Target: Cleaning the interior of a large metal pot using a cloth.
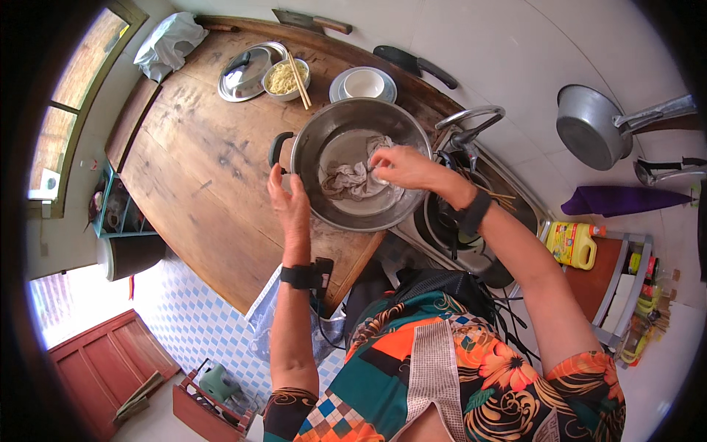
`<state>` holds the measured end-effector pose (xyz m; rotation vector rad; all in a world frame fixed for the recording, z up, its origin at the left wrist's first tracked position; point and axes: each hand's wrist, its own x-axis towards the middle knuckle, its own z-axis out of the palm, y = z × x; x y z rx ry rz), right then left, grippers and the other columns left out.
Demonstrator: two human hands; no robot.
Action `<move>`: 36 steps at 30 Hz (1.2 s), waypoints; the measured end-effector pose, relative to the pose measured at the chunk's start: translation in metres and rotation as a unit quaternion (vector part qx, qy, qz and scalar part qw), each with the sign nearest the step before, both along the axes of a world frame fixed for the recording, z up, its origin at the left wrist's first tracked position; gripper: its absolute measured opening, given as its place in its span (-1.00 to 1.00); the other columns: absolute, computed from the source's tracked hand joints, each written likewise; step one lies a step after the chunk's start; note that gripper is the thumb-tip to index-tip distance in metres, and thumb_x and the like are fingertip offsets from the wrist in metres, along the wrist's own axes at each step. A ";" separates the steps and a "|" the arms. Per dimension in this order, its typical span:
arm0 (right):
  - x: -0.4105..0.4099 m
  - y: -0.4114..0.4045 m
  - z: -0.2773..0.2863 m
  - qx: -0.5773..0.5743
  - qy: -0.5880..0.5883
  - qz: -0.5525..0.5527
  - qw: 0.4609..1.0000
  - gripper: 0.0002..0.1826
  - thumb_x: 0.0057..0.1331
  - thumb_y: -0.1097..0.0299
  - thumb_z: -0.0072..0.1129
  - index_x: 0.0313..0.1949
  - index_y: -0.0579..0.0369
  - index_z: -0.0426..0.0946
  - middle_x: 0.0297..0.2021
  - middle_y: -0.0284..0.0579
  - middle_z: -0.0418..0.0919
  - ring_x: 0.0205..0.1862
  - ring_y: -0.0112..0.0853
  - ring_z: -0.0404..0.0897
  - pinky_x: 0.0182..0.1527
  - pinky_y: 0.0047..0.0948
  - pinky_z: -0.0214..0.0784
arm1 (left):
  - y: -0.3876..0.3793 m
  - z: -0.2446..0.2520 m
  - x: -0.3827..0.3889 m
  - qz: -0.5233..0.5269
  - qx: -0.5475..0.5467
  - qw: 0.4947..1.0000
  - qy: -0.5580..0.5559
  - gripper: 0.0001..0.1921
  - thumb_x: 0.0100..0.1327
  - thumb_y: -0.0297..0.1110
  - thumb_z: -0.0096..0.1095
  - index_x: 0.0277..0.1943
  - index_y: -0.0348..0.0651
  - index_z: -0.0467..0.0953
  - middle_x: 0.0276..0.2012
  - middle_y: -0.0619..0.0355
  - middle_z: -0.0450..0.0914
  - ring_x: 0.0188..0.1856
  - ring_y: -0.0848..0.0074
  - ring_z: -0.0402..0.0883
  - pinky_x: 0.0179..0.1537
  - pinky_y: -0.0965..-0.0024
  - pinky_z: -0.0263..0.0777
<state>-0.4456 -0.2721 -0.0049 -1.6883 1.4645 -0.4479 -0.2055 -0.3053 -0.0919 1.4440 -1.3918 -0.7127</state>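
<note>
A large stainless-steel pot [309, 193] with a black side handle stands on the wooden counter, near its right end. Crumpled whitish cloth [348, 181] lies on the pot's bottom. My right hand [406, 167] is inside the pot over the cloth, its fingers bent down at the cloth's right part; whether they grip it cannot be told. At the pot's left side, by the black handle [280, 150], my left hand [288, 201] has its fingers apart and holds nothing. Both wrists wear black bands.
Behind the pot are a bowl of noodles [283, 79] with chopsticks [299, 80], a metal lid [237, 77] and a white bowl [364, 84] on stacked plates. A sink with a faucet [467, 138] adjoins on the right. Two cleavers [301, 20] are at the wall.
</note>
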 end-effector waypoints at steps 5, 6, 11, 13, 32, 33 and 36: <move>-0.001 -0.038 -0.070 -0.002 0.132 0.071 0.989 -0.58 0.03 0.15 0.06 -0.48 0.42 0.49 -0.47 0.28 0.50 -0.36 0.06 0.50 -0.27 -0.18 0.32 | 0.014 -0.007 -0.036 0.058 -0.063 0.993 -0.077 -0.52 0.21 -0.41 0.01 0.12 -0.48 0.12 0.09 -0.24 0.19 0.14 0.06 0.21 0.15 0.22 0.09; 0.002 -0.048 -0.075 0.066 0.171 0.073 0.980 -0.55 0.03 0.13 0.07 -0.43 0.42 0.49 -0.42 0.29 0.50 -0.32 0.05 0.50 -0.24 -0.18 0.32 | 0.015 -0.006 -0.041 0.062 -0.060 0.993 -0.075 -0.52 0.21 -0.41 0.01 0.12 -0.48 0.12 0.09 -0.24 0.19 0.14 0.06 0.21 0.15 0.22 0.09; 0.041 -0.063 -0.100 0.114 0.122 -0.033 0.986 -0.42 0.06 0.03 0.09 -0.17 0.39 0.46 -0.13 0.33 0.43 -0.01 0.00 0.42 -0.04 -0.28 0.30 | 0.018 -0.013 -0.033 0.061 0.073 0.995 -0.026 -0.64 0.32 -0.34 -0.16 0.04 -0.47 0.26 -0.09 -0.19 0.41 -0.06 0.10 0.42 -0.03 0.26 0.27; 0.053 -0.070 -0.120 0.127 0.097 -0.081 0.984 -0.39 0.04 0.05 0.09 -0.09 0.39 0.41 0.00 0.35 0.34 0.09 0.04 0.31 0.08 -0.23 0.19 | 0.017 -0.004 -0.040 0.049 0.087 0.995 0.029 -0.64 0.33 -0.31 -0.18 0.03 -0.45 0.29 -0.14 -0.16 0.44 -0.12 0.17 0.44 -0.07 0.30 0.29; 0.120 -0.017 -0.068 0.364 -0.406 -0.068 0.835 -0.64 0.37 0.05 -0.31 -0.03 -0.05 0.34 -0.21 -0.37 0.42 -0.19 -0.58 0.34 -0.12 -0.54 0.21 | 0.012 -0.038 -0.030 0.015 0.117 0.951 0.287 -0.53 0.34 -0.15 -0.20 0.11 -0.39 0.27 -0.05 -0.02 0.46 -0.02 0.40 0.40 0.02 0.42 0.22; 0.112 -0.008 -0.051 0.403 -0.349 -0.049 0.845 -0.59 0.38 0.03 -0.34 -0.02 0.02 0.36 -0.17 -0.36 0.41 -0.16 -0.57 0.34 -0.07 -0.54 0.19 | 0.011 -0.041 -0.030 0.049 0.101 0.959 0.261 -0.55 0.34 -0.16 -0.20 0.08 -0.40 0.30 -0.08 -0.06 0.48 -0.05 0.37 0.42 0.01 0.42 0.24; 0.072 0.014 -0.066 0.330 -0.297 0.041 0.895 -0.48 0.38 0.02 -0.38 0.08 0.19 0.30 0.03 -0.21 0.35 0.02 -0.48 0.31 0.08 -0.51 0.11 | 0.006 -0.040 -0.037 0.031 0.066 0.974 0.216 -0.58 0.34 -0.18 -0.21 0.01 -0.42 0.35 -0.21 -0.09 0.53 -0.17 0.35 0.48 -0.09 0.40 0.31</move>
